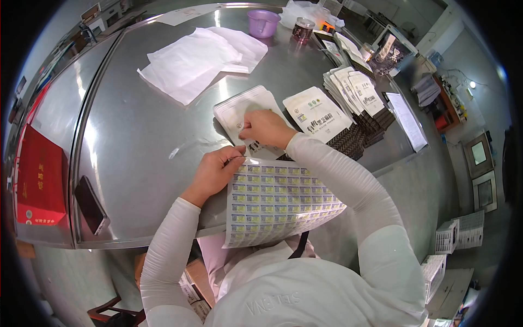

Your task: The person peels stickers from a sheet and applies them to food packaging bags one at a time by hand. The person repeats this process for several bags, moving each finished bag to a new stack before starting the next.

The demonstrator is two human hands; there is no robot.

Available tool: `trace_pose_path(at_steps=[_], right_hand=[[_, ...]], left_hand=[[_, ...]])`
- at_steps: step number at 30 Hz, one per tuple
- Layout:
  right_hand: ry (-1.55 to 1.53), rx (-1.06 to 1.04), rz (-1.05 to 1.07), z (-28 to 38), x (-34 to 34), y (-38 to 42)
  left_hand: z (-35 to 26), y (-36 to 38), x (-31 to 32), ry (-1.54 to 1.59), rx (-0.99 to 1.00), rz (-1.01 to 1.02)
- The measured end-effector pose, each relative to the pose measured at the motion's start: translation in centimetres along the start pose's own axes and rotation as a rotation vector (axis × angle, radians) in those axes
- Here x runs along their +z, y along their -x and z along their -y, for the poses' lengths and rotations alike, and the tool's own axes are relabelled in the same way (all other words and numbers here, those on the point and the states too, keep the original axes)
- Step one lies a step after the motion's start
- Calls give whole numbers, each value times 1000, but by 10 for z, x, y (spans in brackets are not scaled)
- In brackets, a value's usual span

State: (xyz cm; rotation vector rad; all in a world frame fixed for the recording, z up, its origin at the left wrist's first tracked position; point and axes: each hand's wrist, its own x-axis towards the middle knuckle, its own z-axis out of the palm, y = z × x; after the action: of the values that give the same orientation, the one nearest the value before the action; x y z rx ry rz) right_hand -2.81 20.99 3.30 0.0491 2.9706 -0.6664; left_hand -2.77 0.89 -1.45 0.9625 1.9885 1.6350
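Note:
A large sheet of small printed stickers [272, 199] hangs over the table's front edge, its top left corner pinched by my left hand [218, 170]. My right hand [267, 128] is bent over a stack of white printed pouches [226, 111], its thumb and fingers drawn together on the top pouch. Whether a sticker is between those fingers is too small to see. Right of that stack lies a second stack of pouches [316, 111] with dark patterned lower parts. More pouches [366, 92] are fanned out farther right.
White sheets [190, 60] and a purple cup [263, 24] lie toward the back of the metal table [141, 125]. A phone [90, 204] and a red bag [41, 180] are on the left. A lidded jar [302, 29] stands behind; a paper list [406, 120] lies at right.

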Motion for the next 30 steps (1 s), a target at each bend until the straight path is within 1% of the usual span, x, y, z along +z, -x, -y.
trace_pose_path(at_steps=[3,6,9,10,13,16,19,22,25,28,30], right_hand=[[68,18,-109,-5,-6,8],[41,151,-242,-20,-11,17],[101,217,-344,-32,-10,25],[82,265,-286,-30,-14,27],[101,257,-259,-35,-9,27],[39,141,-380,-46,3,29],[18,172,-507,-46,7,27],[69,227,-365,-46,2,22],[53,208,-387,-39,-2,27],[111,72,-680,-52,13,25],[-433,126,-541,-64,7,22]], left_hand=[[-2,0,-1,-11,-4,12],[-11,1,-3,-24,-52,39],[-7,0,-3,-74,-27,27],[-7,-1,-3,-84,-21,32],[-6,-1,-3,-99,12,32],[-3,-1,-3,-88,56,18],[-3,-1,-3,-88,54,29],[-4,-1,-3,-94,56,28],[-5,-1,-2,-85,55,6],[-5,-1,-2,-88,46,4],[-5,-1,-2,-94,34,0]])
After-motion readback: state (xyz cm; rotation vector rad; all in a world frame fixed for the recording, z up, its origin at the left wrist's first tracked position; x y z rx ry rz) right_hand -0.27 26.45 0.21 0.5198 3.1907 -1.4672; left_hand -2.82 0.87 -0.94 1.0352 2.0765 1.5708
